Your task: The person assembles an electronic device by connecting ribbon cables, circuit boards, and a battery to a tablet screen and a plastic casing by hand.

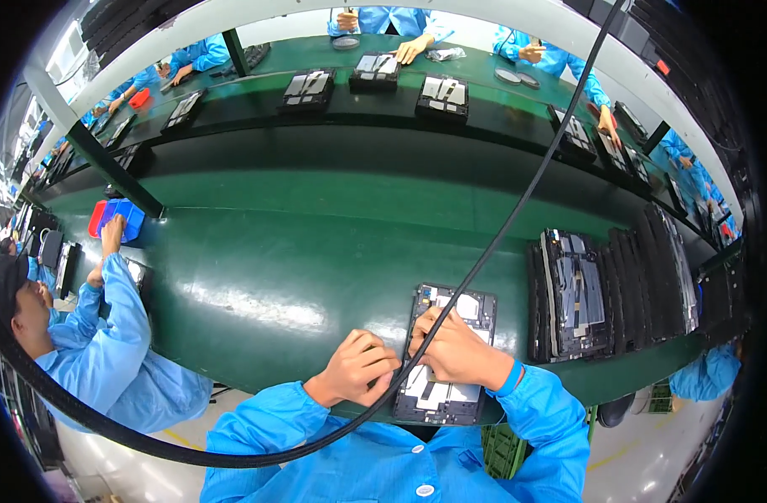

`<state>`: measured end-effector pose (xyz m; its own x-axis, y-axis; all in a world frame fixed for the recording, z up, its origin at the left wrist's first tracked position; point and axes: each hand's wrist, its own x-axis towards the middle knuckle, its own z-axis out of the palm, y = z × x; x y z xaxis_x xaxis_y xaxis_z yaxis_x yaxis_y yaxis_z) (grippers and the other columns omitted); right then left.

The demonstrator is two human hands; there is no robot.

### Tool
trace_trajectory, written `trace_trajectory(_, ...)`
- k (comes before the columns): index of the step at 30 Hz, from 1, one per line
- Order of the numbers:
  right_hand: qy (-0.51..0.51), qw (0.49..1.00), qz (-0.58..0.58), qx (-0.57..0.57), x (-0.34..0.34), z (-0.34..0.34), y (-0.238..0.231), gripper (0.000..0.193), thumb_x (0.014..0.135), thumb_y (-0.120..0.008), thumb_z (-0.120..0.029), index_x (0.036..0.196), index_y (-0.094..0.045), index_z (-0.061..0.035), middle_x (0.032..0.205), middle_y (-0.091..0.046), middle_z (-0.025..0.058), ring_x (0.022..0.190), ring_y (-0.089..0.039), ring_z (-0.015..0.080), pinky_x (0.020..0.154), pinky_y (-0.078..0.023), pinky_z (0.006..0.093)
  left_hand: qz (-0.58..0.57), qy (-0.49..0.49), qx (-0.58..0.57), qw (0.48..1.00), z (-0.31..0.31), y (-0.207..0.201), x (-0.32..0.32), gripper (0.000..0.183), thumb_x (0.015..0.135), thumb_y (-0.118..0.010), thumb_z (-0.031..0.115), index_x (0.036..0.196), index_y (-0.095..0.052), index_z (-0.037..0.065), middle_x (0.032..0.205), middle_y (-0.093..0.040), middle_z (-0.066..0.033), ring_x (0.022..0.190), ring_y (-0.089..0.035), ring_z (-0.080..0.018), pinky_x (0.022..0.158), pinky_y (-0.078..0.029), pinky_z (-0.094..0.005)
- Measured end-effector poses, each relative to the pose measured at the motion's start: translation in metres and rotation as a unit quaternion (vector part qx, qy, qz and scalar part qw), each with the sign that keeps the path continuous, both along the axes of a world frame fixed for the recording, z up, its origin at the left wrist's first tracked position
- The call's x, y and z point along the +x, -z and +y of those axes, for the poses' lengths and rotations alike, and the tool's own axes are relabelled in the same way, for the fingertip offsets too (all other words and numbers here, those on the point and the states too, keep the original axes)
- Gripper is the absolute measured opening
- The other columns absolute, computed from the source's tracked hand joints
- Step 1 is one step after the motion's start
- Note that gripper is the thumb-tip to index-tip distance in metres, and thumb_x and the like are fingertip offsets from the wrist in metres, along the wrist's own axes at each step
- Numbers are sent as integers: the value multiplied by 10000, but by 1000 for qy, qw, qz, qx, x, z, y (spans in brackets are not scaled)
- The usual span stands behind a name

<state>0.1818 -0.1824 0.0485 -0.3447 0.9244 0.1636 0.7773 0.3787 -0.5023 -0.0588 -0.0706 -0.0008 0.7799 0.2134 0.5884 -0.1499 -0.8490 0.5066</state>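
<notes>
An opened tablet (pixel 440 410), with its back off and its black frame, white battery area and small boards bare, lies on the green bench in front of me. My right hand (pixel 463 352) reaches across its middle, fingers bent down and pressed together; their tips and anything in them are hidden. A blue band rings the right wrist. Beside the tablet's left edge, my left hand (pixel 358 369) is closed with its fingers curled in. I cannot make out what, if anything, it holds. A black cable (pixel 518 210) crosses the view in front of the right fingers.
A row of upright opened tablets (pixel 578 293) stands at the right. On the left, a co-worker (pixel 107 327) in blue reaches into a blue bin (pixel 132 220) next to a red one. Beyond the bench, more opened tablets (pixel 442 96) lie on a line where others work.
</notes>
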Motion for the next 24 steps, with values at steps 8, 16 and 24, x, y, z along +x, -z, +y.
trace_trajectory(8, 14, 1000, -2, 0, -3, 0, -3, 155, 859, -819, -155, 903, -672, -135, 1026, -570, 61, 1091, -544, 292, 936, -414, 447, 4, 9, -3, 1000, -1, 2, 0, 241, 776, -707, 121, 1004, -781, 94, 1054, -765, -30, 930, -670, -282, 918, -525, -482)
trace_trajectory(16, 4, 997, -55, -45, -7, 0, -13, 141, 824, -802, -108, 887, -676, -124, 1025, -568, 49, 1094, -547, 282, 936, -417, 443, 5, 27, 7, 1000, 0, 0, -1, 247, 787, -709, 135, 1019, -781, 94, 1060, -768, -30, 934, -674, -278, 918, -527, -472)
trace_trajectory(24, -2, 996, -87, 25, -7, -18, -17, 254, 781, -797, -106, 993, -656, -100, 1064, -612, 49, 1104, -579, 272, 923, -445, 441, 14, 157, 136, 978, 16, -4, -2, 296, 817, -752, 219, 1083, -797, 96, 1101, -757, -49, 952, -694, -223, 900, -562, -416)
